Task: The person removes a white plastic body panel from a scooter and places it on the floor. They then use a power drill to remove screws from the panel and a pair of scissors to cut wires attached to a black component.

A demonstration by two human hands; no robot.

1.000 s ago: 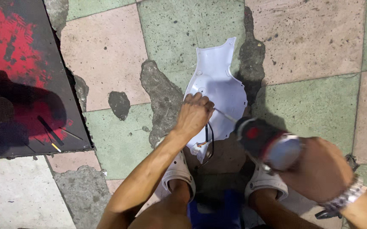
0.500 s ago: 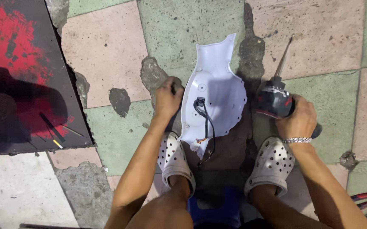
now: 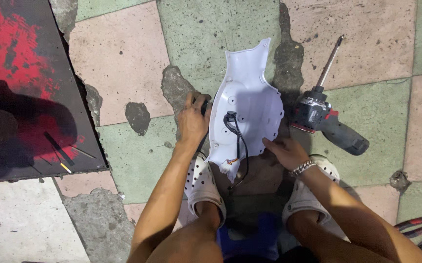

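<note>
A white curved plastic body panel (image 3: 250, 104) lies inner side up on the pink-and-green tiled floor (image 3: 123, 53), just ahead of the person's white perforated clogs (image 3: 203, 182). Its hollow face shows small screw bosses, and a black cable (image 3: 238, 139) runs from its middle down to a small connector at the narrow lower tip. The left hand (image 3: 191, 122) grips the panel's left edge with curled fingers. The right hand (image 3: 284, 152) rests open, fingers at the panel's lower right edge. A grey-and-red cordless drill (image 3: 325, 119) lies right of the panel, untouched.
</note>
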